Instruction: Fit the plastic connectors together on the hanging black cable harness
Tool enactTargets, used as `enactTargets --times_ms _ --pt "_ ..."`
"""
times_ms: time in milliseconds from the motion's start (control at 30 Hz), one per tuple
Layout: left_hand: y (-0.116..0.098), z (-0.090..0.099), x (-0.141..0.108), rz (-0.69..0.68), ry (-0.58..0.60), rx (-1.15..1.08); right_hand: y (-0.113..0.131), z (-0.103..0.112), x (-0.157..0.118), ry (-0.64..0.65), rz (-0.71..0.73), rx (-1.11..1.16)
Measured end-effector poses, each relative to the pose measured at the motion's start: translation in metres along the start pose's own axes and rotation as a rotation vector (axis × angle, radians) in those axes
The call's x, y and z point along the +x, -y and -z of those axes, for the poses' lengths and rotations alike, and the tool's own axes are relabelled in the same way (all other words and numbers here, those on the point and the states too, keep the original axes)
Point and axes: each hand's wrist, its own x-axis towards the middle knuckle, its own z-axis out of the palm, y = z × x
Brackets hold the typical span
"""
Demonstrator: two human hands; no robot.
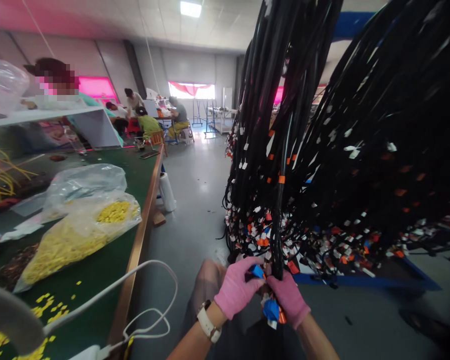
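My left hand (240, 287), in a pink glove with a white-banded watch at the wrist, pinches a blue connector (258, 271) between thumb and fingers. My right hand (289, 299), also gloved in pink, is closed around the lower end of a black cable bundle (279, 227). Below the hands dangle a blue piece (271, 310) and orange and white ends. An orange tag (282, 179) wraps the bundle higher up. Many more black cables (273, 85) hang behind it, with white, orange and red ends near the bottom.
To the left stands a green-topped table (108, 270) with a wooden edge. On it lie a clear bag of small yellow parts (78, 235), loose yellow pieces (45, 310) and a white cord (135, 272). A blue rack base (408, 275) is under the cables. Several people sit farther back.
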Motion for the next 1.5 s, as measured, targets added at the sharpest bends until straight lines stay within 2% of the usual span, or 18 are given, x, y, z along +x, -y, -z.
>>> enactTargets --times_ms 200,333,433,533,667,733,800,900,1000,1200,1367,1500 --pt "-0.002 0.005 -0.002 -0.186 0.014 0.300 0.016 -0.002 -0.017 0.148 0.004 0.095" --pt "-0.004 0.007 -0.001 -0.221 0.054 0.291 0.024 -0.002 -0.025 0.302 -0.063 0.205" --pt "-0.007 0.012 0.003 -0.174 0.066 0.200 0.019 -0.002 -0.024 0.279 -0.062 0.254" --pt "-0.012 0.024 0.007 0.004 0.146 0.086 0.011 -0.001 -0.022 0.248 -0.068 0.280" --pt "-0.014 0.036 0.006 0.202 0.372 -0.304 0.008 -0.001 -0.021 0.254 -0.077 0.329" --pt "-0.011 0.035 0.004 0.229 0.405 -0.489 0.009 -0.001 -0.021 0.255 -0.062 0.353" --pt "-0.008 0.030 0.002 0.233 0.413 -0.578 0.010 -0.001 -0.021 0.275 -0.052 0.372" --pt "-0.006 0.023 0.003 0.218 0.350 -0.530 0.009 -0.001 -0.019 0.278 -0.039 0.330" --pt "-0.007 0.018 0.005 0.192 0.222 -0.401 0.006 0.001 -0.018 0.234 -0.024 0.273" --pt "-0.006 0.016 0.007 0.143 -0.020 -0.171 0.011 0.003 -0.023 0.225 -0.030 0.236" --pt "-0.002 0.013 0.005 0.065 -0.071 0.110 0.018 0.003 -0.027 0.245 0.048 0.229" --pt "-0.001 0.002 0.003 0.074 -0.088 0.205 0.014 0.004 -0.028 0.224 -0.002 0.336"
